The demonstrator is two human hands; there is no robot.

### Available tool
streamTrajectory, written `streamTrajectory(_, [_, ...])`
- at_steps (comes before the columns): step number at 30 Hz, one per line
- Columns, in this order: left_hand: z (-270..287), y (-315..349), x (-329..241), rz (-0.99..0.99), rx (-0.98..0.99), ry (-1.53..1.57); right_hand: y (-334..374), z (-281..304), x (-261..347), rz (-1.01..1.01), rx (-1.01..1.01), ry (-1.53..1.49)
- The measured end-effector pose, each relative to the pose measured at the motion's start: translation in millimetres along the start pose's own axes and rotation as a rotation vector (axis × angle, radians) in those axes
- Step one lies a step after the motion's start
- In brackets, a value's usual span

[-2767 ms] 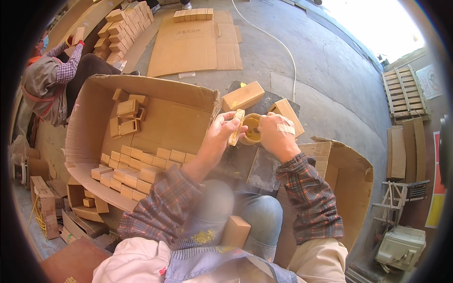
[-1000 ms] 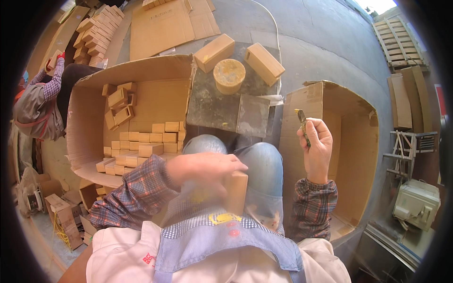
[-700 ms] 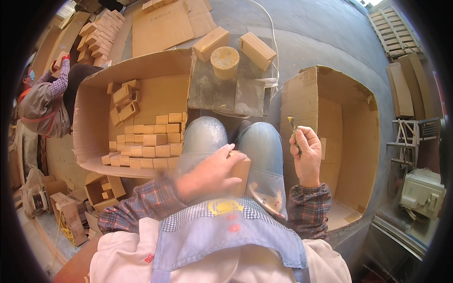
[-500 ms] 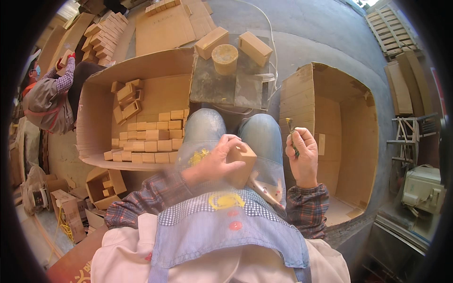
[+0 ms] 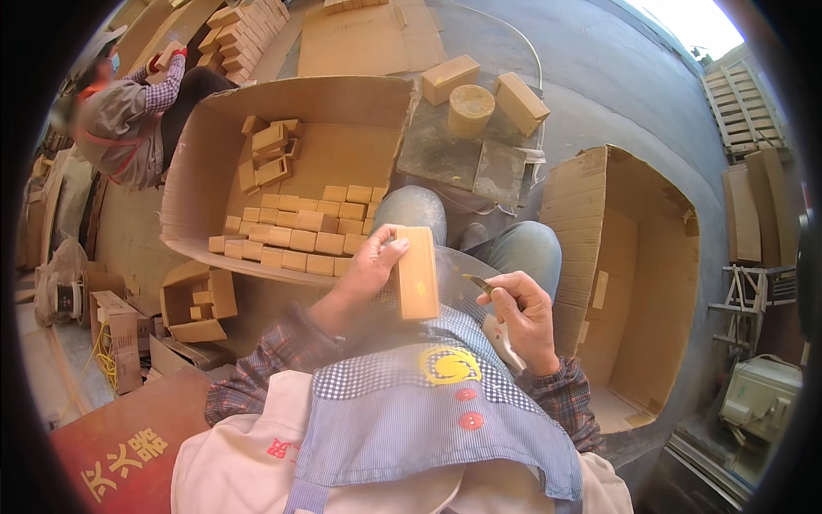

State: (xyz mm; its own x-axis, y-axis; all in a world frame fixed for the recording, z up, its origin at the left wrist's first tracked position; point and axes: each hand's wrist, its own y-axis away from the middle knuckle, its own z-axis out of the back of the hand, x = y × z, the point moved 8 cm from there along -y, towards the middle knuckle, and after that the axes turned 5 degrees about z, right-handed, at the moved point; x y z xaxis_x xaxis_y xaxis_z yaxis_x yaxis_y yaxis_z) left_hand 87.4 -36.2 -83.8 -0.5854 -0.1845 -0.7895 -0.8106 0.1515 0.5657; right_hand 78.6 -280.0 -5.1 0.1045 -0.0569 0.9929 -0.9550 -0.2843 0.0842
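Observation:
My left hand [image 5: 366, 272] grips a small oblong wooden box [image 5: 418, 278] near its upper end, thumb on its face. The box stands on end over my lap, its long side turned up to me, with a faint yellow patch on that side. To its right, my right hand [image 5: 527, 319] is closed round a small tool [image 5: 481, 285] with a dark handle and a yellowish tip. The tip points left toward the box and is apart from it. The fingers hide most of the handle, and I cannot tell the tool's exact kind.
A large carton [image 5: 184, 201] on the left holds several similar wooden boxes [image 5: 317, 220]. Another carton [image 5: 569, 201] stands at the right. Ahead, a low stand [image 5: 445, 154] bears a round tub [image 5: 471, 111] and two wooden boxes. A co-worker [image 5: 120, 128] sits at far left.
The wooden box has been turned and raised, showing its long side. My right hand has moved down and left, and the tool now points left instead of up. The view has shifted left.

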Motion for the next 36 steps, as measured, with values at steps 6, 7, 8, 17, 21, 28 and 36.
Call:
streamTrajectory(6, [32.3,-7.7,-13.0,-0.085,-0.048,-0.178,-7.1,-32.3,-5.5,0.074,0.152,0.263])
streamTrajectory(7, [33.2,-8.7,-12.1,-0.091,-0.039,-0.183,-9.5,-37.3,-5.9,0.096,0.173,0.3])
streamTrajectory(8, [33.7,-9.5,-10.0,-0.085,-0.029,-0.188,-11.2,-42.9,-6.5,0.115,0.201,0.325])
streamTrajectory(17, [39.1,-15.3,-4.6,-0.081,0.015,-0.154,-33.4,-61.5,-20.9,0.166,0.205,0.382])
streamTrajectory(21, [38.2,-15.1,-4.6,-0.07,0.033,-0.105,-40.4,-63.6,-20.3,0.197,0.186,0.402])
streamTrajectory(28, [37.8,-15.3,-4.8,-0.058,0.036,-0.11,-48.4,-66.7,-20.8,0.2,0.187,0.408])
streamTrajectory(36, [38.3,-16.5,-3.1,-0.072,0.038,-0.127,-49.6,-69.0,-17.8,0.263,0.218,0.492])
